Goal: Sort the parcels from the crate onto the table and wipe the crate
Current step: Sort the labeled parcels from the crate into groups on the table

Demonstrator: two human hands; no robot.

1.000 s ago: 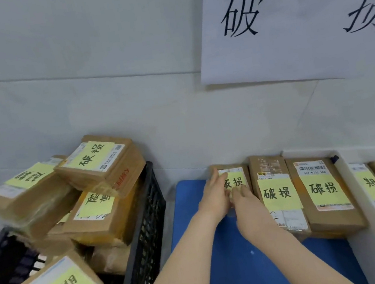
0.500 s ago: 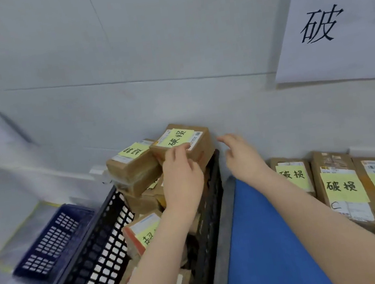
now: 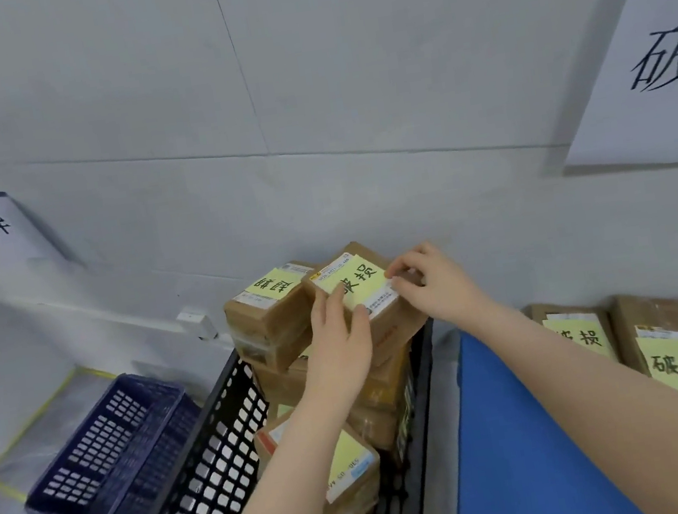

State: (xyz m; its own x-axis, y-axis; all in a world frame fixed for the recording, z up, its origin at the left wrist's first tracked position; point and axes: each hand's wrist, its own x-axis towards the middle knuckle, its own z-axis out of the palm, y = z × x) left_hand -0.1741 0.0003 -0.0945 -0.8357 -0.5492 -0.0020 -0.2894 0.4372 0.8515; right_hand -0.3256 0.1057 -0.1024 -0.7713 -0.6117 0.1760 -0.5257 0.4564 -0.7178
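Grips the top parcel (image 3: pixel 357 276) from both sides: left hand (image 3: pixel 341 340) over the near edge, right hand (image 3: pixel 436 286) curled at the right corner. Crowns the pile in the crate (image 3: pixel 211 474); needs carrying rightward to the table (image 3: pixel 533 448), nearer the right hand.
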